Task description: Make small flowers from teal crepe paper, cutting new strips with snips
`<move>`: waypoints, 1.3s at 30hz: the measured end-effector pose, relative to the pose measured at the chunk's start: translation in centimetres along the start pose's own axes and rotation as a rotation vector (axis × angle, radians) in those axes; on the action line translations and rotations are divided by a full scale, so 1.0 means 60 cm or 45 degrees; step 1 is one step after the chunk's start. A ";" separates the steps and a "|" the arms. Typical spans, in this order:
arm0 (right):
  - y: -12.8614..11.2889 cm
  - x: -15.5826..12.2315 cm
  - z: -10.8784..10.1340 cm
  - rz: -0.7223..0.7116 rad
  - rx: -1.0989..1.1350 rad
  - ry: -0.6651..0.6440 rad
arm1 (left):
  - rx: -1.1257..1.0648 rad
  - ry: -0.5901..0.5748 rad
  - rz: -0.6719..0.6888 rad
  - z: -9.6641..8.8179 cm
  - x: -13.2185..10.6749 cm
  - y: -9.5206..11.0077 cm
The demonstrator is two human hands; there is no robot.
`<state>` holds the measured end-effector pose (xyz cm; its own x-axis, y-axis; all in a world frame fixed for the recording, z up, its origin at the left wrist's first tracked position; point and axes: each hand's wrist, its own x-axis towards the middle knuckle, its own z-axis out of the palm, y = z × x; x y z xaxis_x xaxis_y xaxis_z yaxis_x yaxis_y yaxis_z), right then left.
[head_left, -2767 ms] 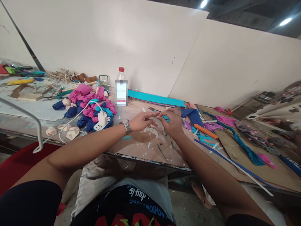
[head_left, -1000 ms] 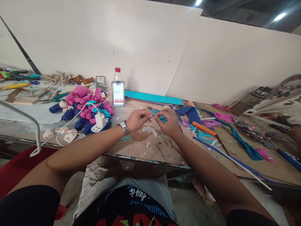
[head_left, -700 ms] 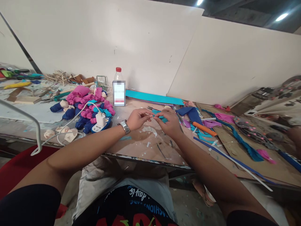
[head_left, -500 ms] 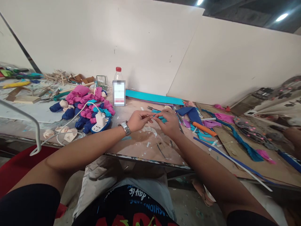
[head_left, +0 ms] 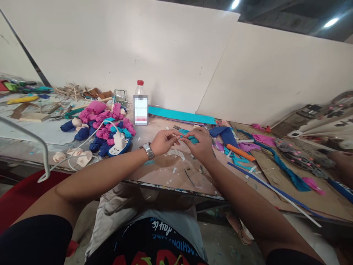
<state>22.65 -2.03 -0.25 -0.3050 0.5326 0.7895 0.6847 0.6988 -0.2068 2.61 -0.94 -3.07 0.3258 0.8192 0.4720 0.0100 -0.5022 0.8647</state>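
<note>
Above the middle of the table, my left hand (head_left: 164, 142) and my right hand (head_left: 200, 144) meet fingertip to fingertip. Both are closed in a pinch on a small strip of turquoise crepe paper (head_left: 194, 140), which shows between and under the right fingers. Most of the strip is hidden by the fingers. A watch sits on my left wrist. Just behind the hands lie the tips of what looks like pliers (head_left: 176, 127). To the right of my right hand are a folded blue strip (head_left: 224, 135) and an orange-handled cutter (head_left: 240, 152).
At left, a pile of pink, blue and turquoise crepe-paper bundles (head_left: 95, 114) lies behind a power strip (head_left: 119, 148) with a white cable. A red-capped bottle (head_left: 140, 88) stands near the wall. Long turquoise sheets (head_left: 182, 115) lie behind. A person's hand (head_left: 342, 162) shows at far right.
The view has shifted slightly. Both hands stay together in nearly the same pinch, with only small finger movement around the turquoise strip.
</note>
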 end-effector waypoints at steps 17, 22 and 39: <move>0.001 0.000 -0.002 -0.061 0.047 0.021 | -0.149 0.014 -0.041 -0.001 0.006 -0.007; 0.002 0.001 -0.001 -0.110 0.078 0.012 | -0.147 0.001 -0.061 -0.001 0.006 -0.010; 0.004 -0.002 0.003 -0.120 0.110 -0.026 | -0.108 -0.005 -0.047 0.002 0.002 -0.006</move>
<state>22.78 -1.85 -0.50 -0.3797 0.4714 0.7960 0.5932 0.7844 -0.1815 2.77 -0.67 -3.35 0.3305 0.8356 0.4389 -0.0582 -0.4461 0.8931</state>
